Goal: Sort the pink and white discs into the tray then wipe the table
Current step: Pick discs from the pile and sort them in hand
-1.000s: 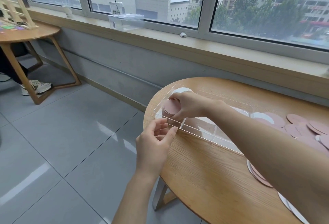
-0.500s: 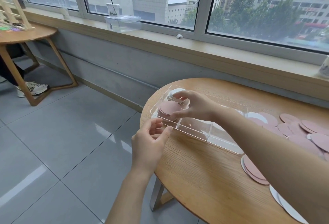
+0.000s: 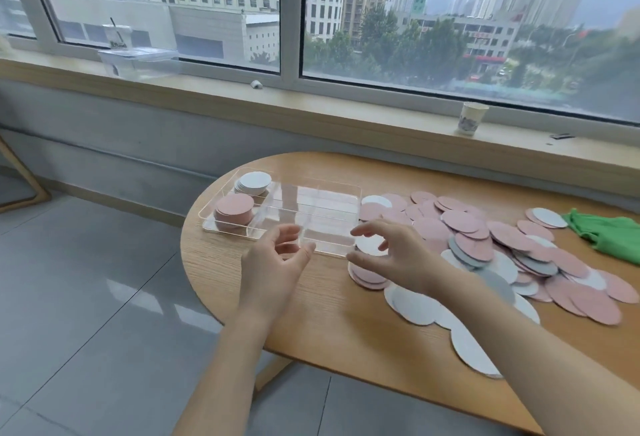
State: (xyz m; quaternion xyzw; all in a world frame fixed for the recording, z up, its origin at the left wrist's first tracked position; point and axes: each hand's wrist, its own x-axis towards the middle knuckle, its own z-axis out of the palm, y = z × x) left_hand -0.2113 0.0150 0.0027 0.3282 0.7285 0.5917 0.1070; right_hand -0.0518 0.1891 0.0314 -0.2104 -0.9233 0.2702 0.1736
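A clear plastic tray (image 3: 332,200) lies at the left end of the wooden table (image 3: 311,311). Its left compartments hold a stack of pink discs (image 3: 234,213) and, behind it, a stack of white discs (image 3: 254,183). Many loose pink and white discs (image 3: 485,245) are spread over the table to the right of the tray. My left hand (image 3: 277,262) hovers at the tray's near wall, fingers relaxed, holding nothing. My right hand (image 3: 394,255) hovers empty over a small pile of pink discs (image 3: 367,278) by the tray's right corner.
A green cloth (image 3: 609,234) lies at the far right of the table. On the window sill stand a paper cup (image 3: 471,118) and a clear box (image 3: 135,61) with a drink cup behind it. Grey tiled floor lies left of the table.
My right hand has left the pink stack in the tray and moved right, out over the loose discs. My left hand has shifted right along the tray. The view has turned right.
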